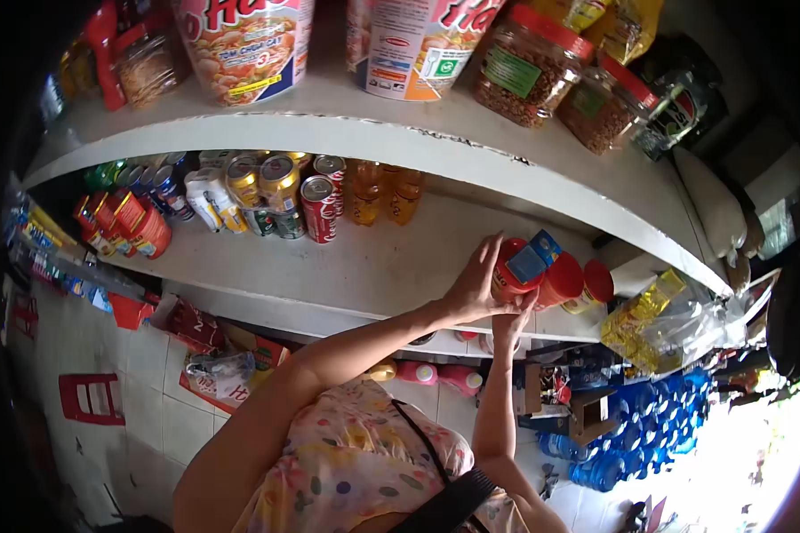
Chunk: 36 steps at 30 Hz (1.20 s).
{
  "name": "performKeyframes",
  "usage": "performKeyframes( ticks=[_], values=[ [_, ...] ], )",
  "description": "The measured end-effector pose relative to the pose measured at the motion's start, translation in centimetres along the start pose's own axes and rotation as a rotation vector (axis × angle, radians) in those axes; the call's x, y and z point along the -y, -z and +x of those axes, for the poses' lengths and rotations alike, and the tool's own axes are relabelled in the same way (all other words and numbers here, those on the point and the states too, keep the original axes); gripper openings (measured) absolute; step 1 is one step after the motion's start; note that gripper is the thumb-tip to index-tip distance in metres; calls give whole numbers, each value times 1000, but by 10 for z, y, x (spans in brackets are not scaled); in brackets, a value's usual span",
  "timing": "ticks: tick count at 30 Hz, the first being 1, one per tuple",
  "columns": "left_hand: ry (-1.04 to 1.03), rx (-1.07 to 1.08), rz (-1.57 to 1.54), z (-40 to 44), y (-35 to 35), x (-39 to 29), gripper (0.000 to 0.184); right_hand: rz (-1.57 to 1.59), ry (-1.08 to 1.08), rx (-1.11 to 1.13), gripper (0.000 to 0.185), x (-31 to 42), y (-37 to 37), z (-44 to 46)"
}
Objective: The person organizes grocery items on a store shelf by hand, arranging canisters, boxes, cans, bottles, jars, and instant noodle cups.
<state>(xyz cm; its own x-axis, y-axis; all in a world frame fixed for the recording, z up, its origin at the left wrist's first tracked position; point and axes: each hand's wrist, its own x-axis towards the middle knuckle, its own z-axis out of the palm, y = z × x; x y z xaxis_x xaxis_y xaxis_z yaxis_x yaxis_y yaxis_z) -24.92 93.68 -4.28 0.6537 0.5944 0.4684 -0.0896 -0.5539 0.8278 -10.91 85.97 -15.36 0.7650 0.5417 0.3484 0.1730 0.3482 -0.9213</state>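
Head view: left hand (473, 291), half curled, and right hand (514, 322), nearly closed, grip a red jar (505, 279) at the shelf (373, 271), apparently positioning it; next move likely needs level support.

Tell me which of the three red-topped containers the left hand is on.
The leftmost red-topped container: the left hand curves around its side, and a blue packet overlaps it. The middle one and the rightmost sit clear of that hand.
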Motion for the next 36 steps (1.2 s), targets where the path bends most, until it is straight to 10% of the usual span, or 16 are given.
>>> performKeyframes(
  ticks=[1,7,17,26,32,36],
  values=[
    [49,-30,-31,6,-14,11,130,-513,115,68,95,27,-1,-4],
    [158,-315,-381,10,-70,45,140,-316,343,104,93,106,11,20],
    [58,-402,0,16,-65,49,89,-587,306,190,74,96,-27,67],
    [159,-284,18,-64,59,16,97,-73,223,102,64,126,-50,-8],
    [26,-587,-264,-154,176,41,104,-48,85,260,67,129,-109,-49],
    [152,-858,189,-192,284,40,103,-9,-16,362,69,128,-150,-74]
  ],
)
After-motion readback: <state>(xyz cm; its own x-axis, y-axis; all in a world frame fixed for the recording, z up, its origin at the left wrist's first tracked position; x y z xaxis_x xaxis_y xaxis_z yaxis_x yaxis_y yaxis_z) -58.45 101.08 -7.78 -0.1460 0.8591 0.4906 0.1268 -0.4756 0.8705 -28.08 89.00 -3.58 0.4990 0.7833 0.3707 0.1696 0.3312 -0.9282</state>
